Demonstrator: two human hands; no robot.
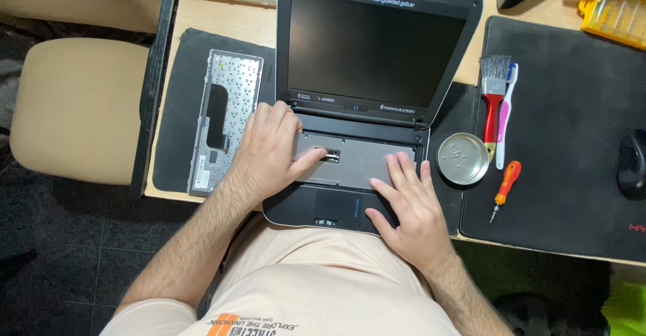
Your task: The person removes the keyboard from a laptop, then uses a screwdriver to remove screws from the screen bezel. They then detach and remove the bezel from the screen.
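laptop [377,60], small and dark, sits open at the desk's near edge with its keyboard taken out, so a bare grey metal tray [360,161] shows where the keys were. its front lip overhangs the desk edge [202,195] slightly, toward the person's lap.

left hand [269,151] lies on the tray's nine o'clock end, fingers loosely curled and spread, gripping nothing; its thumb reaches toward a small connector slot [331,154] near the tray's middle. right hand [410,205] rests flat at the tray's four o'clock corner, fingers straight and slightly fanned, holding nothing, palm over the palm rest beside the touchpad [336,207].

at nine o'clock of the laptop, just beside the left hand, the removed keyboard [225,121] lies underside up on a dark mat [176,107], its long side running close to the desk's left edge; little room is left there. at three o'clock a round metal dish [462,159] sits just beside the laptop's corner. past it lie a red-handled brush [493,100] and a white toothbrush [506,117], side by side, and an orange screwdriver [505,188] below them, on the rim of a large black mat [572,141] with open space across its middle. a dark mouse [632,164] sits at the far right edge.
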